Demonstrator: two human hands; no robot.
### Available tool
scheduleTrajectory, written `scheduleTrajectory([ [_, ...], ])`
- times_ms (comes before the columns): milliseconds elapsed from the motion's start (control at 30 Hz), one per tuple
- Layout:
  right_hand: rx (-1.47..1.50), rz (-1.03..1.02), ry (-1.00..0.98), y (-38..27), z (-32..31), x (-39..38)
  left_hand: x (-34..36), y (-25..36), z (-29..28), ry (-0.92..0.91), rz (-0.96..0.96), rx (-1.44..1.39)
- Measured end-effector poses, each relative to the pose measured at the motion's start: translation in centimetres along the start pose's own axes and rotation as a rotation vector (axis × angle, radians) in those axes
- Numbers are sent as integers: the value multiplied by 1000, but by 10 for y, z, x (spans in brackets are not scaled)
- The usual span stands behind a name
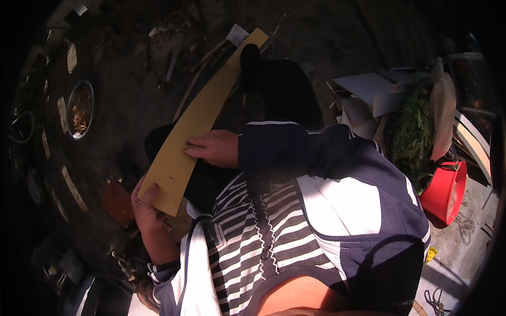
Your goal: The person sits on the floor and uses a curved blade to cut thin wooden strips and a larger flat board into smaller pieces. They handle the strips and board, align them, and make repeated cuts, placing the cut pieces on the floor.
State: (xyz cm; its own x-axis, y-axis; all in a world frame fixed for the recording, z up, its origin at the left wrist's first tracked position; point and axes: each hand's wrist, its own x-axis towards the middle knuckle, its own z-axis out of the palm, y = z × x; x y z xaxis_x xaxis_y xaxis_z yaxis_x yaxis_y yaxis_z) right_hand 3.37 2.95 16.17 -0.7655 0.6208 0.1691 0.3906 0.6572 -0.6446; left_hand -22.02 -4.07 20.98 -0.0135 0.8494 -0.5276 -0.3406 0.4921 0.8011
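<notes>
- Gripping the yellow board [203, 124] near its closer end is the left hand [145, 206], its thumb [151, 194] flat on the upper face and its other fingers around the left edge, partly hidden underneath.
- Bent over the board's right edge, the right hand [217, 148] touches the upper face with its fingertips; whether it pinches the board or only rests there, I cannot tell.
- The board slants across the lap, its near end low and to the left, its far end up and to the right; a small dark mark [171, 178] shows near the close end.
- A black shoe [251, 57] overlaps the board toward its far end; whether it presses down is unclear.
- Just beside that end lies a pale printed piece [237, 35].
- Well off to the left, a round bowl [93, 108] holds orange-brown scraps [80, 117], with wood strips [74, 188] on the dark ground around it.
- Near the left hand lies a reddish-brown block [119, 203].
- On the right, white panels [363, 87] lie stacked near leafy greens [410, 139], and a red bucket [437, 197] sits tilted below a pale sack [443, 113].
</notes>
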Motion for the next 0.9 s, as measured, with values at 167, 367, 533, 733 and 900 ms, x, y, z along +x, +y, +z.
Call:
scheduleTrajectory([
  [167,-19,67,-70,-2,-11,-14,-11,50,-5,-31,376,248],
  [367,18,95,-119,-3,-21,-25,-21,99,20,-254,839,969],
  [533,2,228,-108,1,-38,-42,-19,110,38,-528,754,1138],
  [733,30,187,-66,1,-26,-49,3,131,75,-756,682,1346],
  [900,17,211,-97,-3,-27,-51,42,144,134,-927,477,1492],
])
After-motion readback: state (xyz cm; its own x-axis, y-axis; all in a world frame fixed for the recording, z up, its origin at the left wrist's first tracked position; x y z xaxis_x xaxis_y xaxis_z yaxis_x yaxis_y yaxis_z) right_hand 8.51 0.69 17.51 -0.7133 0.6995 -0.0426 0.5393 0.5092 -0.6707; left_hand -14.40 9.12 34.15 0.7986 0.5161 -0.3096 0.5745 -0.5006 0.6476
